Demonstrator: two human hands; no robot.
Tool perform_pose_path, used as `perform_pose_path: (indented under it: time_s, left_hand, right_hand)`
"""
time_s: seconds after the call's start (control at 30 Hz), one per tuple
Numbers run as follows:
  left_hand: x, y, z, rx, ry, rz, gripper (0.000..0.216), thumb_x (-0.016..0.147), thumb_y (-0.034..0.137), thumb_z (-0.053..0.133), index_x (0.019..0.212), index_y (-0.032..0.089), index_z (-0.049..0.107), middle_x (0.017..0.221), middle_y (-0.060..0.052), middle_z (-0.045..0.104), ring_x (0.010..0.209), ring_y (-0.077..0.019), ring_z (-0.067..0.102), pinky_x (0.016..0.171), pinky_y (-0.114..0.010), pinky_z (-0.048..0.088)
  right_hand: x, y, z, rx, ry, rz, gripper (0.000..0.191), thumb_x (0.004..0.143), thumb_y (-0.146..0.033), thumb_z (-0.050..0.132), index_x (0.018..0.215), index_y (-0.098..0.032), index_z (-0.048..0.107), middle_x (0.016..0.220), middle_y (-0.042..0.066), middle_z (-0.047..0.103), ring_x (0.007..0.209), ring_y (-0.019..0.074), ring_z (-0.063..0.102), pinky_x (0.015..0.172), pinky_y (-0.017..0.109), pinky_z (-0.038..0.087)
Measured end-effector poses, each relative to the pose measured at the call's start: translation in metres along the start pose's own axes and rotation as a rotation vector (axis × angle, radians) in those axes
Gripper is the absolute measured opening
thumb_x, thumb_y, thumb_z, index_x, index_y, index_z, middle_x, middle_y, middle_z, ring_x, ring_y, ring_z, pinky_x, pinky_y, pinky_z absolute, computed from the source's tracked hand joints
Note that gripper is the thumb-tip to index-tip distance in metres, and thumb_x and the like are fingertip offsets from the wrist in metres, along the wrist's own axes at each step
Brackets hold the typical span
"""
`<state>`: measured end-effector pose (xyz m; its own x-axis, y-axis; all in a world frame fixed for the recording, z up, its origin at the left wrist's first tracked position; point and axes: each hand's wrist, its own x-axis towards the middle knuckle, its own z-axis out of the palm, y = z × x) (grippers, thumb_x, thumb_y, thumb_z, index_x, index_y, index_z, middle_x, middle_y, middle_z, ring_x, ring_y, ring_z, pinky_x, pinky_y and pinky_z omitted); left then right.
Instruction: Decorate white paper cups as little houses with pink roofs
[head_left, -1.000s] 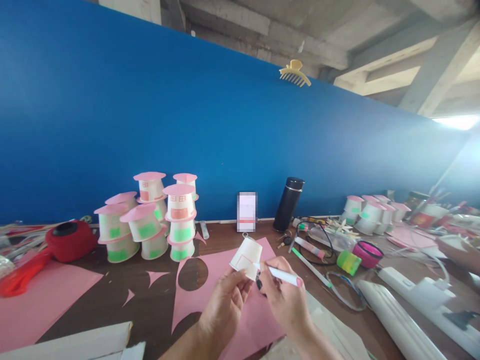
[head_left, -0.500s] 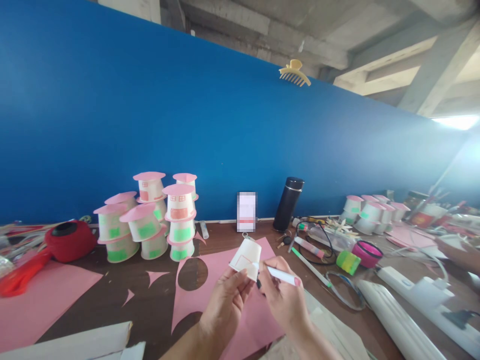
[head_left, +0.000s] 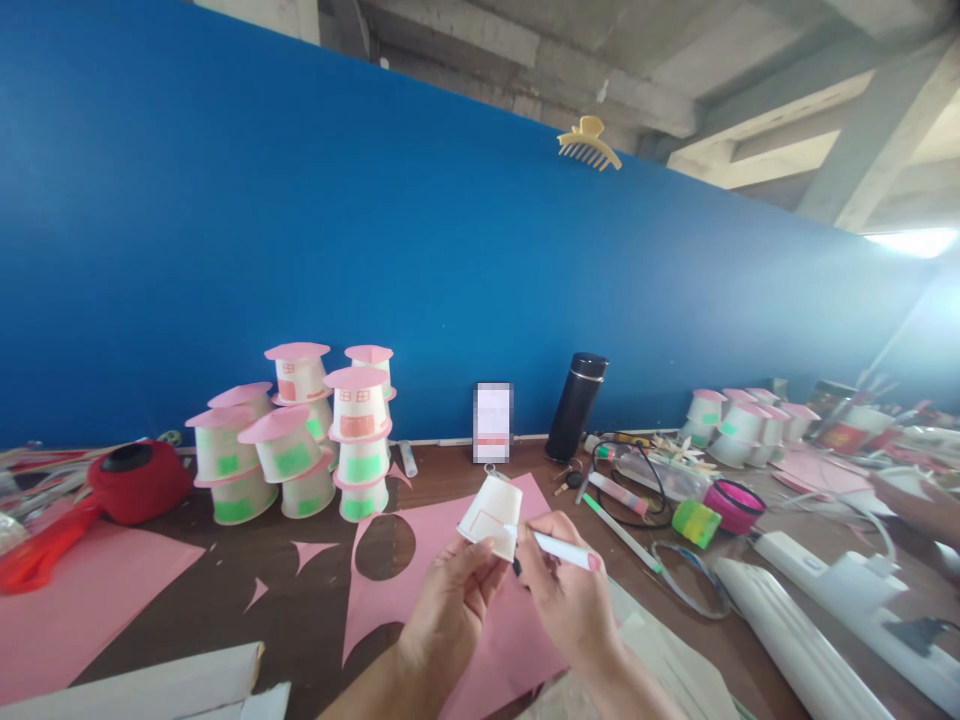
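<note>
A white paper cup (head_left: pixel 491 508), tilted, is gripped by my left hand (head_left: pixel 457 590) from below, near its rim. Thin reddish lines, part of a box shape, are drawn on its side. My right hand (head_left: pixel 566 590) pinches a white marker (head_left: pixel 562 549) with a pink end, its tip against the cup's right side. Beneath both hands lies a pink paper sheet (head_left: pixel 442 555) with round pieces cut out. To the left stand stacked paper cups with pink paper tops (head_left: pixel 360 410); some bear red windows and doors, others green patches.
A black flask (head_left: pixel 577 408) and a blurred phone-like screen (head_left: pixel 493 425) stand by the blue partition (head_left: pixel 442 230). On the right lie a pink tape roll (head_left: pixel 735 508), cables and a white power strip (head_left: pixel 832 590). Another person's hand (head_left: pixel 911 505) shows at the far right.
The marker and both hands hold almost the same position against the cup. Only a very slight shift of the whole view shows.
</note>
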<state>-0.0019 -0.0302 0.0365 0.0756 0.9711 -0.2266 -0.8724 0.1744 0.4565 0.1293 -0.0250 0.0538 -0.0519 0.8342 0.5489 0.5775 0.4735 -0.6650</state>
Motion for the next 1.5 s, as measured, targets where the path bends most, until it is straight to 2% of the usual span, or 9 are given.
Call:
perform_pose_path:
  time_s: [0.53,0.97,1.5]
  left_hand:
    - [-0.0029,0.0002,0.0025,-0.007,-0.012,0.010,0.030,0.074,0.004,0.069,0.103,0.011,0.067,0.088,-0.009,0.076,0.078,-0.0155,0.072,0.079,-0.025,0.058]
    - [-0.0043,0.0024,0.0056,-0.029,0.067,0.006,0.028,0.074,0.001,0.066,0.101,0.011,0.066,0.083,-0.008,0.076,0.077,-0.0170,0.072,0.077,-0.026,0.059]
    - [-0.0056,0.0028,0.0070,-0.040,0.058,0.011,0.024,0.077,0.000,0.063,0.099,0.010,0.066,0.087,-0.010,0.076,0.080,-0.0170,0.072,0.079,-0.027,0.058]
  right_hand:
    - [0.0013,-0.0026,-0.0010,-0.025,0.009,-0.005,0.023,0.094,-0.037,0.049,0.079,-0.022,0.057,0.052,-0.003,0.059,0.044,0.0120,0.057,0.045,0.018,0.044]
    - [0.0008,-0.0045,-0.0029,-0.027,-0.006,0.004,0.022,0.094,-0.037,0.049,0.079,-0.022,0.056,0.056,-0.002,0.061,0.047,0.0130,0.060,0.048,0.019,0.046]
    - [0.0007,-0.0046,-0.0021,0.014,0.000,-0.001,0.022,0.094,-0.036,0.050,0.079,-0.021,0.056,0.056,-0.002,0.060,0.048,0.0128,0.060,0.047,0.019,0.046]
